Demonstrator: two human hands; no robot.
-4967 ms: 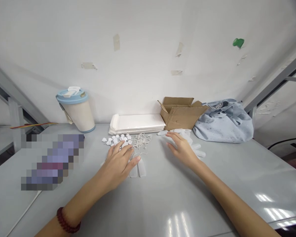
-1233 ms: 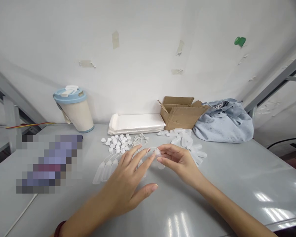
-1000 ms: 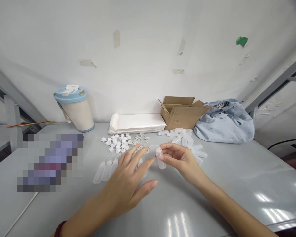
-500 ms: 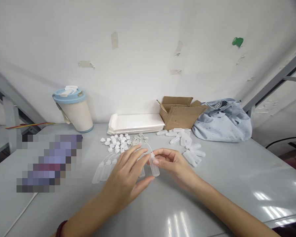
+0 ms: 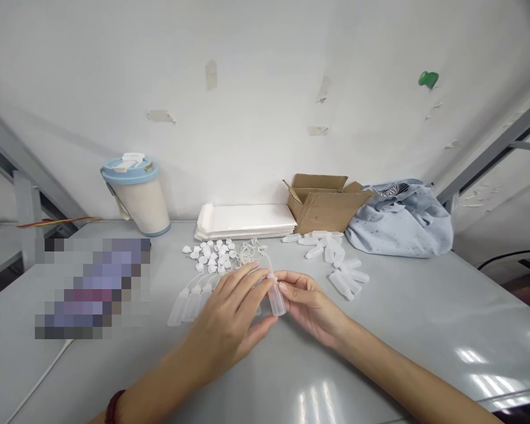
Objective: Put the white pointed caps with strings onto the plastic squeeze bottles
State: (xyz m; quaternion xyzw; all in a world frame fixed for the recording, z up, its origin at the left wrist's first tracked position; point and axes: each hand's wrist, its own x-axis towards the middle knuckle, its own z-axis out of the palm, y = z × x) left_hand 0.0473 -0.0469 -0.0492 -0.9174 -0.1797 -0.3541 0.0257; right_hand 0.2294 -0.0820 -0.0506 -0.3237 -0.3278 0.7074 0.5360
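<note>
Between both hands stands a small translucent squeeze bottle (image 5: 277, 301), with a thin pale tube rising from its neck. My left hand (image 5: 229, 315) is around it from the left, its fingers at the neck and its thumb near the base. On the other side, my right hand (image 5: 309, 306) pinches the bottle's upper part between thumb and forefinger. Left of my left hand, several similar bottles (image 5: 177, 309) with thin tubes lie in a row, partly hidden by it. Behind lie a scatter of white caps (image 5: 212, 254) and a tangle of thin pale tubes (image 5: 247, 252).
Loose tubeless bottles (image 5: 348, 280) lie to the right. Along the wall stand a cup with a blue lid (image 5: 141, 203), a stack of white mailers (image 5: 247, 221), an open cardboard box (image 5: 327, 212) and a blue cloth bag (image 5: 400, 224). A blurred-out object (image 5: 97, 288) lies left.
The view has shifted slightly. Both hands stay at the same bottle, with only small finger movement around its neck.
</note>
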